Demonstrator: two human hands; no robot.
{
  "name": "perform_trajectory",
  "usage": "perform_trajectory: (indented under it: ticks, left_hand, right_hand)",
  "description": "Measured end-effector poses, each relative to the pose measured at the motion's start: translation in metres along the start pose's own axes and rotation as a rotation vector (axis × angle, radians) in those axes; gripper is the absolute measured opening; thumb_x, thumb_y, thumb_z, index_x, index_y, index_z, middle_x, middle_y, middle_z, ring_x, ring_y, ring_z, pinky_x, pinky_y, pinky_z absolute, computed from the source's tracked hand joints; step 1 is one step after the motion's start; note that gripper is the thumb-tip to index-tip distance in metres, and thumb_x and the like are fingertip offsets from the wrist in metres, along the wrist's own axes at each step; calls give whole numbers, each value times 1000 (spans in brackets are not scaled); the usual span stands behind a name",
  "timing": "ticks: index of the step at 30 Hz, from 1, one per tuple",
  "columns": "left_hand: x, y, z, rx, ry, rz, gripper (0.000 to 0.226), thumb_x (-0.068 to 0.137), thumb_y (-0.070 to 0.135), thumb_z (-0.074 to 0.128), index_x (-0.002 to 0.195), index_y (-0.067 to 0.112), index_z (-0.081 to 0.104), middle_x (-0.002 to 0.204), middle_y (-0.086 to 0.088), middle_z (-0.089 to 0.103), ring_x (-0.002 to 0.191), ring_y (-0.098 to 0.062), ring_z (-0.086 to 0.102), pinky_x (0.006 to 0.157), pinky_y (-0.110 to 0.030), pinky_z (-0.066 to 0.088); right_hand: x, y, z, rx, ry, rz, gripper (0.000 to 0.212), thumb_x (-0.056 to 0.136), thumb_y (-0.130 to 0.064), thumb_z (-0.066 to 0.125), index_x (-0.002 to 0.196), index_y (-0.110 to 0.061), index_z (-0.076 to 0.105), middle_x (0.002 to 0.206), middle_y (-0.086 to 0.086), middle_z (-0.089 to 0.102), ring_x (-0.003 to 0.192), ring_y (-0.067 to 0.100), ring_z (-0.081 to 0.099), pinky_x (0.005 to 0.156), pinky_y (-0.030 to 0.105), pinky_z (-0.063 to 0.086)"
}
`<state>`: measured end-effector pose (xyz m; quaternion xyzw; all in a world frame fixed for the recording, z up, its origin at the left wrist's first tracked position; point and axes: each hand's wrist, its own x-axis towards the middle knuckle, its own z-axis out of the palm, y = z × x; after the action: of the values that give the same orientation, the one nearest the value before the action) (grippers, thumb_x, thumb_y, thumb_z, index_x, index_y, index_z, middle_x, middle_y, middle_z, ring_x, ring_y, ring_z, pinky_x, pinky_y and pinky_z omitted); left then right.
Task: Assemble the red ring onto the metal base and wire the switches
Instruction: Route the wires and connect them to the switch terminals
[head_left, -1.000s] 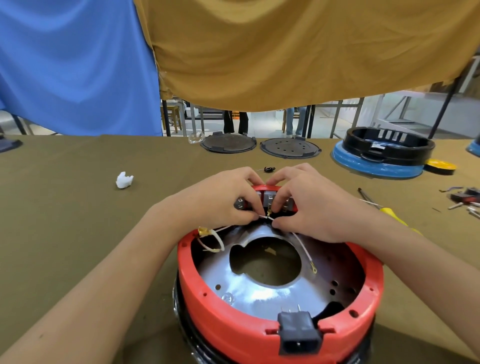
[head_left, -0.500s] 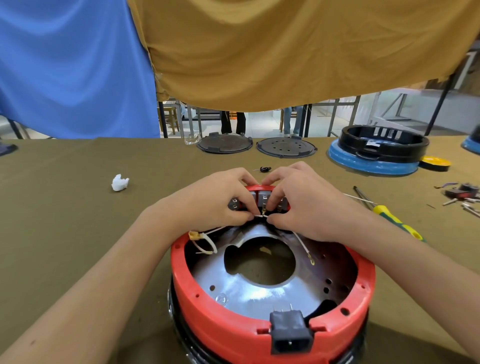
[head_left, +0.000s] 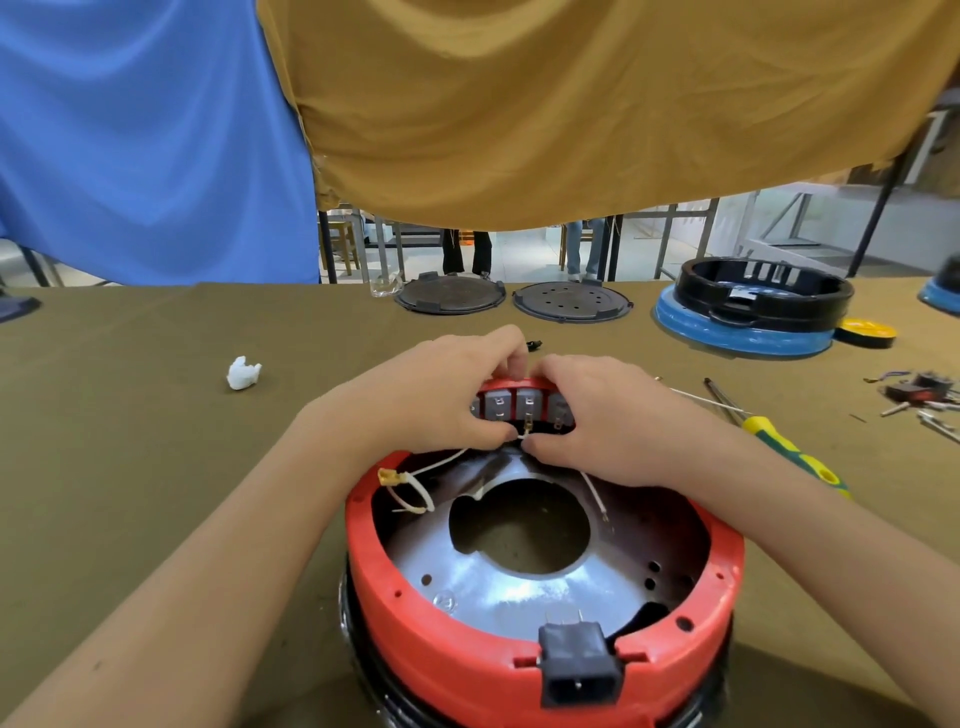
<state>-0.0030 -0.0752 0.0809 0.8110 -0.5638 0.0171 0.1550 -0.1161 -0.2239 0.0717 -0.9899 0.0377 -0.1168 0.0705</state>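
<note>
Both hands pinch a thin white wire (head_left: 523, 440) at its brass-coloured terminal, left hand (head_left: 431, 400) and right hand (head_left: 597, 415) touching, apparently just under the grey switches (head_left: 519, 402). These sit in the glossy red ring (head_left: 467, 654), seated around the shiny dished metal base (head_left: 519, 592).

The counter (head_left: 130, 467) is covered with an olive-brown cloth. Behind it a blue sheet (head_left: 145, 140) is hung at the left and a mustard-yellow sheet (head_left: 545, 104) across the middle and right. Through the gap beneath them a pale, brightly lit floor (head_left: 524, 260) is seen, with a wooden chair (head_left: 345, 244), metal frame legs (head_left: 670, 234), and the legs of two standing people (head_left: 467, 249)
</note>
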Motion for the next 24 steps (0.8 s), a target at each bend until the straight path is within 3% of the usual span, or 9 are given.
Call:
perform_trajectory:
  ticks: [3, 13, 24]
  left_hand:
    - [5, 1, 2, 88, 20, 24, 42, 78, 33, 75, 111, 29, 49, 101, 11, 60, 87, -11, 56, 74, -29, 46]
    - [2, 0, 7, 66, 56, 38, 41, 79, 37, 74, 110, 26, 49, 102, 9, 58, 88, -12, 55, 77, -35, 48]
    - [3, 3, 8, 75, 71, 16, 40, 81, 36, 74, 110, 27, 47, 105, 9, 58, 89, -13, 55, 76, -33, 47]
  right_hand:
    - [1, 0, -2, 18, -9, 10, 45, 83, -47, 68, 118, -22, 55, 105, -1, 62, 89, 19, 57, 72, 32, 46]
    - [7, 1, -6, -41, -20, 0, 39, 82, -50, 66, 109, -22, 57, 93, -2, 62, 78, 17, 57, 56, 25, 40]
    - [8, 1, -1, -83, 13, -20, 35, 87, -44, 64, 110, -19, 55, 99, 1, 61, 80, 20, 51, 66, 29, 36]
